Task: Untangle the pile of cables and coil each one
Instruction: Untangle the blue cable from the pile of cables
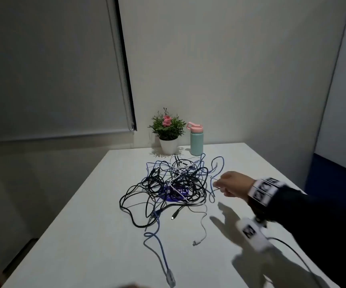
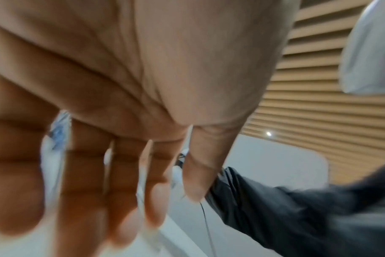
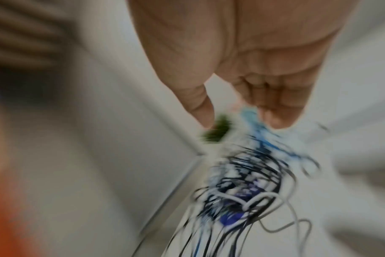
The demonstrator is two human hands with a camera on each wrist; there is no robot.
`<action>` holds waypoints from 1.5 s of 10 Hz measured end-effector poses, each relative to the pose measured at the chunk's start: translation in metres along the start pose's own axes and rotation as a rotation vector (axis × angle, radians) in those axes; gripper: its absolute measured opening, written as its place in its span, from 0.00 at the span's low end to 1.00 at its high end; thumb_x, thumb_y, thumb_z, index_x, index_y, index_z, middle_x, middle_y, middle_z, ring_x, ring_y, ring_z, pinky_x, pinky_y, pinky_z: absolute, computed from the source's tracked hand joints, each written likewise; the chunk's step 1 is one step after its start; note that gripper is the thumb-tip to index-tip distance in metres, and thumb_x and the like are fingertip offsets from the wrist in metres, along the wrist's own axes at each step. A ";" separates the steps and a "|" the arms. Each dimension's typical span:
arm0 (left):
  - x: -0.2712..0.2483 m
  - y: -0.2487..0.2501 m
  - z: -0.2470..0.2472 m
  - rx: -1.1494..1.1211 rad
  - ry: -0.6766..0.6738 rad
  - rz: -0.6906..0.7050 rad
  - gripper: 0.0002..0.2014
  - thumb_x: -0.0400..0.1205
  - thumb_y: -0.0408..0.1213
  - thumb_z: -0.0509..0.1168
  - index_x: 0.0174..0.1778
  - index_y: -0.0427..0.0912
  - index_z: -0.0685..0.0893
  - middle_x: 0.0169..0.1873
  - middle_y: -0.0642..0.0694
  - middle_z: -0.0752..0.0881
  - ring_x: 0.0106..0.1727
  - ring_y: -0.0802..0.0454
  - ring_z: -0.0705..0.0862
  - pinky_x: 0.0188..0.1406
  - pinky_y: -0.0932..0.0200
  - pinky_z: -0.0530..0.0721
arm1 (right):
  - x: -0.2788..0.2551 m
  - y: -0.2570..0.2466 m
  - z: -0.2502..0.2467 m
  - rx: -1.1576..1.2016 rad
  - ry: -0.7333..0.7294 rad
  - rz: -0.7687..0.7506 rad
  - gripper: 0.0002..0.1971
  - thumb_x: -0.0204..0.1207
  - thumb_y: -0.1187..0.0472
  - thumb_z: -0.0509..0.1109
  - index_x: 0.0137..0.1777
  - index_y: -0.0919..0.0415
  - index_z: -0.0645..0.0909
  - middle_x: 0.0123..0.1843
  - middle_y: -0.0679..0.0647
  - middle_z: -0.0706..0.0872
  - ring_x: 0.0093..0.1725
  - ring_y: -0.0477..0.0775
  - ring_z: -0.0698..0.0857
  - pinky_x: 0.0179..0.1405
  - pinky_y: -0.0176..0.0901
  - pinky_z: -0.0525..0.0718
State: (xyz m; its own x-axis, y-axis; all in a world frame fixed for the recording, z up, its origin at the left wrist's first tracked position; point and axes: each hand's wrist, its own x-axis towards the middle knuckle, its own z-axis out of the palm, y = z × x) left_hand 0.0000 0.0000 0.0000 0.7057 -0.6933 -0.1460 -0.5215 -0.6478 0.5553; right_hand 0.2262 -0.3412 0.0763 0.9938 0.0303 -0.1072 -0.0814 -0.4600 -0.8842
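Note:
A tangled pile of cables lies in the middle of the white table. It has black loops, a white lead trailing toward me, and a blue cable whose clear plug lies near the front edge. My right hand hovers at the pile's right side, beside the blue loops. In the blurred right wrist view the right hand has thumb and fingers apart, holding nothing. My left hand shows straight, spread fingers and holds nothing.
A potted plant and a teal bottle with a pink lid stand at the table's far edge, just behind the pile. A blue round sticker lies under the cables. A thin black lead hangs from my right wrist.

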 end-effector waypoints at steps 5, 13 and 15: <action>0.116 0.079 -0.176 -0.018 0.638 0.027 0.29 0.85 0.47 0.67 0.81 0.49 0.66 0.78 0.48 0.71 0.73 0.58 0.75 0.72 0.53 0.81 | -0.034 -0.071 -0.031 0.339 0.070 -0.497 0.13 0.88 0.56 0.59 0.55 0.55 0.86 0.23 0.41 0.65 0.24 0.45 0.61 0.23 0.36 0.62; 0.163 0.089 -0.230 -0.995 1.147 0.224 0.08 0.89 0.31 0.62 0.50 0.39 0.87 0.39 0.39 0.90 0.35 0.53 0.90 0.36 0.62 0.91 | -0.056 -0.041 -0.075 -0.225 0.273 -0.592 0.16 0.87 0.58 0.60 0.42 0.48 0.85 0.28 0.44 0.78 0.30 0.48 0.76 0.36 0.49 0.77; 0.159 0.111 -0.224 -0.625 0.950 0.255 0.10 0.87 0.29 0.65 0.61 0.35 0.87 0.48 0.32 0.90 0.51 0.42 0.89 0.54 0.50 0.91 | -0.067 -0.057 -0.040 -0.344 0.165 -0.563 0.22 0.77 0.66 0.72 0.70 0.55 0.78 0.58 0.52 0.85 0.54 0.50 0.85 0.61 0.48 0.84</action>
State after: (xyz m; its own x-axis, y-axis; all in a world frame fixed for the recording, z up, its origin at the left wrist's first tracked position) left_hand 0.1618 -0.1117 0.2214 0.8281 -0.0942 0.5526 -0.5593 -0.0717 0.8259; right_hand 0.1673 -0.3526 0.1517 0.8783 0.2245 0.4221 0.4535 -0.6705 -0.5871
